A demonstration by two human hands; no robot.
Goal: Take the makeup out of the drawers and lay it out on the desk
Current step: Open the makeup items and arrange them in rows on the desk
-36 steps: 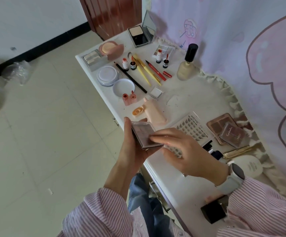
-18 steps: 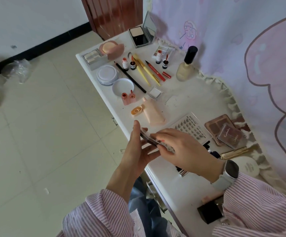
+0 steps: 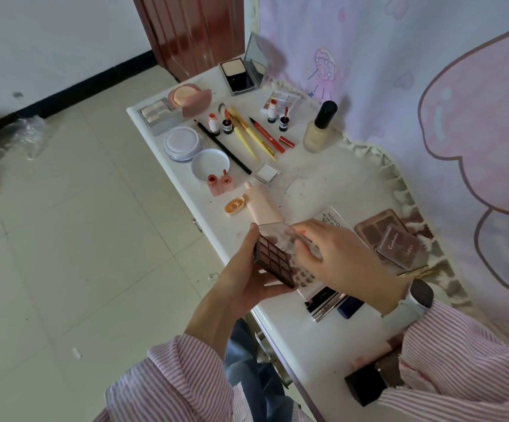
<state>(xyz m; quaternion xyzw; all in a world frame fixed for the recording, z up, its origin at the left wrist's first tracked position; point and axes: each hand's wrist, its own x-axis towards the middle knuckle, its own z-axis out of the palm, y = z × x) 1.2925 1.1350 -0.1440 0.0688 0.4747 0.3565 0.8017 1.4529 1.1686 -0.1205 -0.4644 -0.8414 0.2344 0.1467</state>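
One head-worn camera, looking forward and steeply down, close above both hands, white desk (image 3: 332,190) slanting across, floor left

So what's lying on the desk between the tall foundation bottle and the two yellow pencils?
In the head view, a red pencil and a short red tube lie between the foundation bottle and yellow pencils.

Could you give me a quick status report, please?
Left hand grips eyeshadow palette. Right hand lifts its clear lid. Palette not yet on desk.

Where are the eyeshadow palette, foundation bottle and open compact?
eyeshadow palette (image 3: 273,258), head view, on its dark pans
foundation bottle (image 3: 316,136), head view, on its beige body
open compact (image 3: 237,77), head view, on its base
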